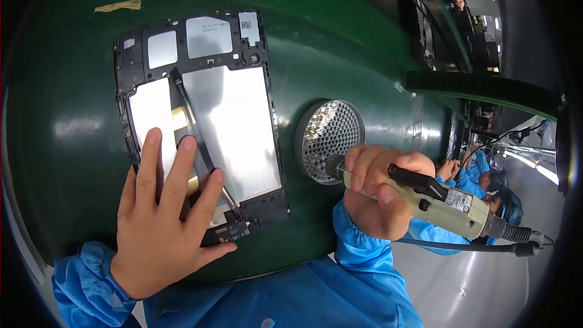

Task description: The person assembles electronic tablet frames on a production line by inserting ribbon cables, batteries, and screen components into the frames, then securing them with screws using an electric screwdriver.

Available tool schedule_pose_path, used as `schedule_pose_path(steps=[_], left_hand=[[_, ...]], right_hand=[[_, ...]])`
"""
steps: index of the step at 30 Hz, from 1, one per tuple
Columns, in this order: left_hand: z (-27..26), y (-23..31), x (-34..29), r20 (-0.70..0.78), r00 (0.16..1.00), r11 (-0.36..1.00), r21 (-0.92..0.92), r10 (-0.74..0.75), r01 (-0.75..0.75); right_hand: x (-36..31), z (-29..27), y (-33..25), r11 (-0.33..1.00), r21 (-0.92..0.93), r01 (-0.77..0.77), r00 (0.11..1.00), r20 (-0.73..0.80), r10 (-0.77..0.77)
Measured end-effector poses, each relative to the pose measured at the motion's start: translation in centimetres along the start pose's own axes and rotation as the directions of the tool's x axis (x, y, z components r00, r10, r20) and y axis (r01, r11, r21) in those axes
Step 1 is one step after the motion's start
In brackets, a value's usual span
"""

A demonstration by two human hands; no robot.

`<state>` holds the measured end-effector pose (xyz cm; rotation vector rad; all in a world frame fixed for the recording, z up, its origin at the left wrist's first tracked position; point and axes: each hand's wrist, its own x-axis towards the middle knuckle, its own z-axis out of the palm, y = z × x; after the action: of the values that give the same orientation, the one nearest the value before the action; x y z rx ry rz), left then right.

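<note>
My left hand (164, 225) lies with spread fingers over the lower left part of a tablet frame (243, 127), black with bare silver metal panels. A dark flat cable (197, 127) runs down the frame's middle to a small circuit board (228, 232) at its lower edge, near my thumb. Wrapped round a pale green electric screwdriver (455, 206), my right hand (388, 188) tilts its dark tip toward a round grey screw tray (331, 140). The tray has many small holes, and shiny small screws gather at its upper left. Whether the tip touches the tray I cannot tell.
Both lie on a green work surface (73, 170). A yellowish strip (118, 6) sits beyond the frame. From the screwdriver's rear, a corrugated cord sleeve (519, 235) leads right. A dark green bar (480, 88) crosses at right, with people in blue sleeves (477, 167) behind.
</note>
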<state>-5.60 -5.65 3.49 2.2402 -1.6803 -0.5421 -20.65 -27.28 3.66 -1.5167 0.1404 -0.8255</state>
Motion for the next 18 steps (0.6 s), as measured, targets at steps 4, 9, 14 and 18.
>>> schedule_pose_path(steps=[4,9,14,18], left_hand=[[-0.1,0.2,0.2,0.006,1.000,0.999,-0.035,-0.025,0.025],[0.0,0.8,0.0,0.005,1.000,0.996,0.085,-0.023,0.022],[1.1,1.0,-0.2,-0.209,0.949,0.971,0.094,0.237,-0.222],[2.7,1.0,-1.1,-0.264,0.851,0.886,0.032,0.454,-0.462]], right_hand=[[-0.3,-0.1,0.4,1.000,-0.024,-0.001,1.000,-0.032,0.000],[-0.2,0.1,0.5,0.998,-0.065,-0.011,0.999,-0.052,0.008],[-0.4,-0.1,0.6,0.999,-0.046,-0.010,0.997,-0.074,0.007],[-0.7,0.1,1.0,1.000,-0.022,0.005,0.995,-0.097,-0.007]])
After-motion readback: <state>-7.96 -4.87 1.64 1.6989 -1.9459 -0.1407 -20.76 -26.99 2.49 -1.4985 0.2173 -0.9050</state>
